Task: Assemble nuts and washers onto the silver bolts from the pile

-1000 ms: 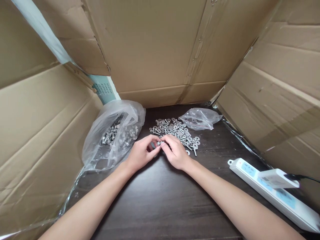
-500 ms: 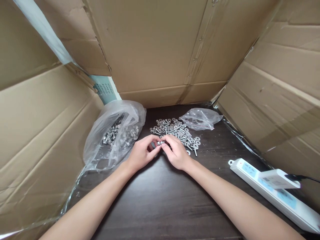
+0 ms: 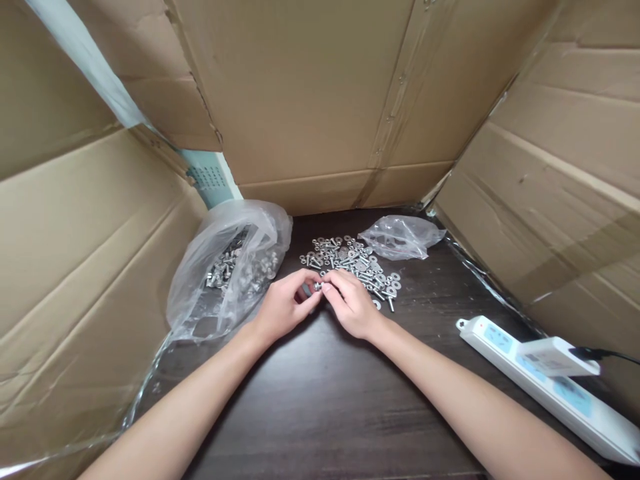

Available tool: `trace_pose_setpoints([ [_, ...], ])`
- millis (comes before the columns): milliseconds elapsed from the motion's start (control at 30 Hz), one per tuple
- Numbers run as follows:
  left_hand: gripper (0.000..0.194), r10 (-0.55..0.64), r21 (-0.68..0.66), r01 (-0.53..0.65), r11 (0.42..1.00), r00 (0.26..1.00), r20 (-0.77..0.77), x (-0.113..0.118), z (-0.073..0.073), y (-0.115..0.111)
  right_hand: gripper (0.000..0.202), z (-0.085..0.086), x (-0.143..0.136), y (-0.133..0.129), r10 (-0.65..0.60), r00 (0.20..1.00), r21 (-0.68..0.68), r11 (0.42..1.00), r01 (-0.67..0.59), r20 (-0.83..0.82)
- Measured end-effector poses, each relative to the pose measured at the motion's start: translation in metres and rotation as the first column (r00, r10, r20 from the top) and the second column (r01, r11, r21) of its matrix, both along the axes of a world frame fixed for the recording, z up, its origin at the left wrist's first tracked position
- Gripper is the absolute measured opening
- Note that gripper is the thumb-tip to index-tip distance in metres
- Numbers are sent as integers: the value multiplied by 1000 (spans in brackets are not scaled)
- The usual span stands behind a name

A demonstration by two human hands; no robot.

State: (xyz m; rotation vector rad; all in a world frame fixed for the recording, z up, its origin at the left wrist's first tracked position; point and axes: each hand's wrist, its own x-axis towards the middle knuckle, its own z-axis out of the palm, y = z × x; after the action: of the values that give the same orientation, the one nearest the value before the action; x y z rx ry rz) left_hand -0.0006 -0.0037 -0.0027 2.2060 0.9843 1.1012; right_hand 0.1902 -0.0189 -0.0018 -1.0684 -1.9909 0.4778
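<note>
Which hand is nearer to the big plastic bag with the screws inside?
Left. The left hand lies just beside the big plastic bag, close to its right edge. The right hand is farther right, in front of the loose pile of screws.

Two bare hands meet over a dark wooden counter [image 3: 320,407], the left hand [image 3: 283,308] and right hand [image 3: 353,305] pinching a small bolt [image 3: 318,287] between their fingertips. Just behind them lies a loose pile of fasteners [image 3: 353,263], bolts and washers scattered together. A clear bag [image 3: 225,267] holding more hardware slumps to the left, touching the left hand's side, and an empty-looking smaller bag [image 3: 400,238] lies at the pile's far right. Cardboard walls [image 3: 320,100] enclose the scene; a white power strip [image 3: 545,387] with a plugged-in adapter [image 3: 555,357] rests at right.
</note>
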Motion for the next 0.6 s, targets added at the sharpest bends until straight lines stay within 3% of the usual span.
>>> trace_pose_setpoints([
  [167, 15, -3, 10, 3, 1000, 1000, -13, 0, 1, 0, 11, 1, 0, -1, 1, 1000, -9, 1000, -1, -11],
  [600, 15, -5, -13, 5, 1000, 1000, -6, -1, 0, -1, 18, 2, 0, -1, -7, 1000, -16, 1000, 7, 10],
])
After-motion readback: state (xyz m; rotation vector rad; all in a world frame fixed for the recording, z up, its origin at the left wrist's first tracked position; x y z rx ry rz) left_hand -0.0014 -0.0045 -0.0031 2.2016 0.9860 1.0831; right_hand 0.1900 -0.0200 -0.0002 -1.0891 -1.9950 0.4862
